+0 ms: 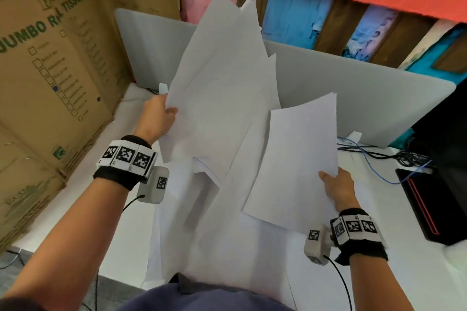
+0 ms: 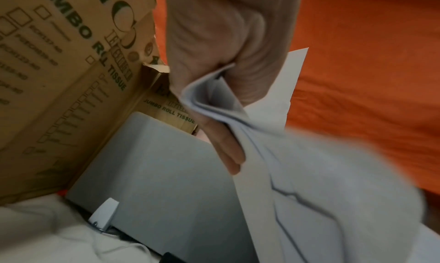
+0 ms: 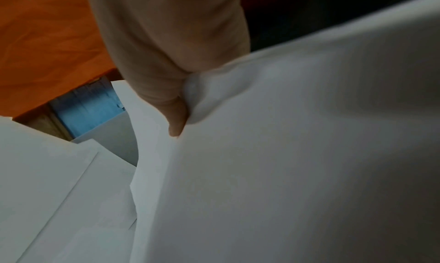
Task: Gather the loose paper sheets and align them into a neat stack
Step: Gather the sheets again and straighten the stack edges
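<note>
My left hand (image 1: 161,115) pinches the edge of a fanned bunch of white paper sheets (image 1: 222,78), lifted above the desk; in the left wrist view the left hand (image 2: 221,101) has its thumb and fingers clamped on the folded sheet edges (image 2: 214,101). My right hand (image 1: 336,184) holds a smaller set of white sheets (image 1: 298,159) by the lower right corner, also raised. In the right wrist view the right hand (image 3: 176,105) has its thumb lying on the sheets (image 3: 285,154). More loose sheets (image 1: 202,235) lie spread on the white desk (image 1: 379,247) below both hands.
Cardboard tissue boxes (image 1: 50,70) stand at the left. A grey divider panel (image 1: 353,93) runs along the desk's back. A black device with red lines (image 1: 424,199) and a tangle of cables (image 1: 394,156) sit at the right.
</note>
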A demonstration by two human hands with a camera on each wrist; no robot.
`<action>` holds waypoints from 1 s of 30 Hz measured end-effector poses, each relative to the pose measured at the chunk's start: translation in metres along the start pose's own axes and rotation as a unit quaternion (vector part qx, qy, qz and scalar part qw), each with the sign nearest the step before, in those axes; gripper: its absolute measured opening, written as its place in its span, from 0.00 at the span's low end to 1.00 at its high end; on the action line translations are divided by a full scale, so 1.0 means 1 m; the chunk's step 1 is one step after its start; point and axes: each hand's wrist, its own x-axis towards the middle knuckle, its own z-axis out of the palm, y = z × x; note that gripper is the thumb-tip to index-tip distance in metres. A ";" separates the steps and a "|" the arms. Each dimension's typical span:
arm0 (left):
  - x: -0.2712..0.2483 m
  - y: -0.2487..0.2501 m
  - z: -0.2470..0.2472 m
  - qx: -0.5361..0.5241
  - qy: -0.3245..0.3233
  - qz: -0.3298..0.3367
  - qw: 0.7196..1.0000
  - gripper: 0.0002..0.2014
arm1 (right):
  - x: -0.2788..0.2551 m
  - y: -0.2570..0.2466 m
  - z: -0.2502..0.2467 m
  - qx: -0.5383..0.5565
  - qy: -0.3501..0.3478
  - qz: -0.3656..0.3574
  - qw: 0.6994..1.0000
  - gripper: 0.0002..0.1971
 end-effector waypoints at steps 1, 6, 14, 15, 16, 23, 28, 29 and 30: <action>0.000 0.001 -0.001 -0.003 0.000 0.001 1.000 0.13 | 0.000 0.000 0.000 -0.003 0.000 0.002 1.000 0.19; -0.004 -0.011 -0.001 -0.072 -0.015 -0.043 0.996 0.15 | -0.001 -0.005 -0.005 -0.020 0.007 -0.002 1.000 0.20; -0.036 -0.048 0.037 -0.112 -0.115 -0.145 0.976 0.11 | -0.003 -0.011 -0.019 -0.054 0.029 -0.013 0.998 0.18; -0.038 -0.051 0.040 -0.110 -0.120 -0.152 0.975 0.10 | -0.003 -0.012 -0.021 -0.057 0.032 -0.016 0.998 0.18; -0.039 -0.053 0.041 -0.107 -0.128 -0.154 0.974 0.09 | -0.003 -0.012 -0.022 -0.059 0.034 -0.021 0.997 0.18; -0.022 -0.030 0.020 -0.090 -0.114 -0.116 0.983 0.11 | -0.002 -0.020 -0.023 -0.059 0.029 -0.036 0.997 0.18; -0.014 0.001 -0.008 -0.127 -0.072 -0.064 0.987 0.13 | -0.004 -0.021 -0.018 -0.056 0.025 -0.028 0.998 0.18; -0.012 0.007 -0.012 -0.133 -0.072 -0.050 0.987 0.12 | -0.004 -0.022 -0.017 -0.055 0.025 -0.026 0.998 0.18; -0.012 0.014 -0.013 -0.136 -0.077 -0.036 0.987 0.11 | -0.004 -0.023 -0.016 -0.055 0.026 -0.026 0.998 0.18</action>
